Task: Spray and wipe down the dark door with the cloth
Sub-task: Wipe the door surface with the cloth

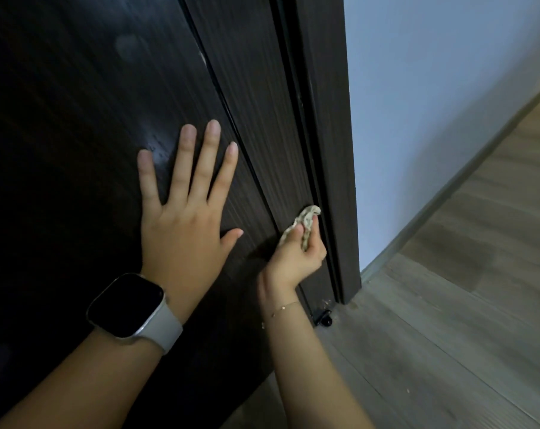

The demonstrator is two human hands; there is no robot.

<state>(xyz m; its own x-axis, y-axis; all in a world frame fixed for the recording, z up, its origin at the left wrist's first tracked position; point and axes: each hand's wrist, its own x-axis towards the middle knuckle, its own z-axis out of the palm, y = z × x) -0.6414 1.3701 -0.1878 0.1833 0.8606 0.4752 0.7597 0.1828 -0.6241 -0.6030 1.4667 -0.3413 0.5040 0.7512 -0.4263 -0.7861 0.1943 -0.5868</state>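
Left hand (pixel 182 218) lies flat on the dark door (pixel 76 119), fingers spread. At four o'clock from it, right hand (pixel 296 255) pinches a crumpled cloth (pixel 305 219), seemingly against the door edge.

dim indoor light | faint sheen on door (pixel 76 119) | wide-angle edge bending

A pale wall (pixel 432 103) meets a wood-look floor (pixel 448 335); a small black doorstop (pixel 323 319) sits on the floor.
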